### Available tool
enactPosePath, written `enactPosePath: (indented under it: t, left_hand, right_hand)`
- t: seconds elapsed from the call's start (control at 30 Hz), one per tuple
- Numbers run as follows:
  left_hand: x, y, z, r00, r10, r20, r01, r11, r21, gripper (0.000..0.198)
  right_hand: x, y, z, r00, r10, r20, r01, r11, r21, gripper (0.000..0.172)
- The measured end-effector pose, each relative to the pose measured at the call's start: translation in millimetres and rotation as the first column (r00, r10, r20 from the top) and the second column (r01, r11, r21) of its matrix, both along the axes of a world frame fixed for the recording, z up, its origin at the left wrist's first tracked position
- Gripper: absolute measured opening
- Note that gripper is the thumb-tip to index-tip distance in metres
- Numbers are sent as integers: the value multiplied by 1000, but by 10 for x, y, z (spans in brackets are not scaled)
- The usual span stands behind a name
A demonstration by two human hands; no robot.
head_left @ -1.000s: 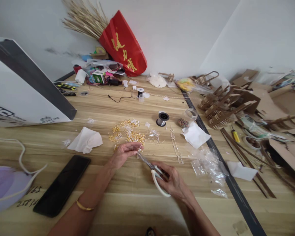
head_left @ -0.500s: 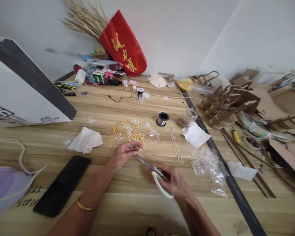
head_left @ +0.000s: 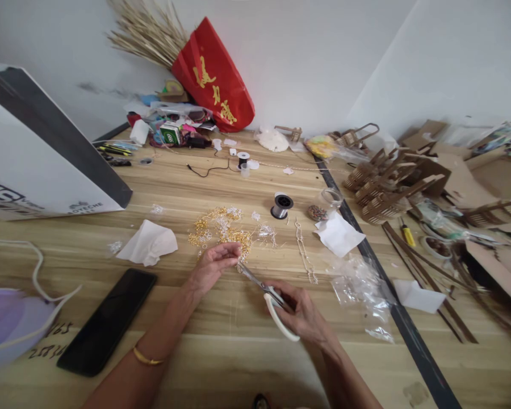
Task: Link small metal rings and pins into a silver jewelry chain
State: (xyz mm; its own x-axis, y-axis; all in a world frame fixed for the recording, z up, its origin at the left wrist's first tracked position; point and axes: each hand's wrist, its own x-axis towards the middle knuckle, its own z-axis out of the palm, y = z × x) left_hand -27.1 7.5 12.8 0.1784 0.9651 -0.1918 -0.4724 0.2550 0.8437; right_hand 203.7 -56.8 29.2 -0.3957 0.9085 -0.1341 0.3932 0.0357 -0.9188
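My left hand has its thumb and fingertips pinched together over something too small to make out. My right hand is wrapped round what look like long-nosed pliers with a curved white handle. Their metal tips point up and left, close to my left fingertips, where a tiny pale piece shows. Just beyond my left hand lies a pile of gold and silver jewelry findings. Thin silver pins lie to its right, and a beaded chain is stretched out farther right.
A black phone and a crumpled tissue lie left. A wire spool, glass jar, white paper and plastic bags are right. Small woven baskets crowd the far right; a white box stands left.
My left fingers have closed into a tighter pinch and shifted slightly left. The pliers have tilted a little, their tips still near those fingers.
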Motion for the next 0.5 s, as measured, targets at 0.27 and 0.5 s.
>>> enactPosePath:
  t: [0.27, 0.5]
  left_hand:
    - [-2, 3, 2, 999, -4, 43, 4, 1000, -7, 37]
    - [2, -8, 12, 1000, -25, 18, 25, 1000, -4, 38]
  right_hand:
    - [-5, 13, -47, 1000, 8, 9, -9, 999, 42, 36]
    - [-19, 11, -33, 999, -50, 12, 48, 995, 88, 37]
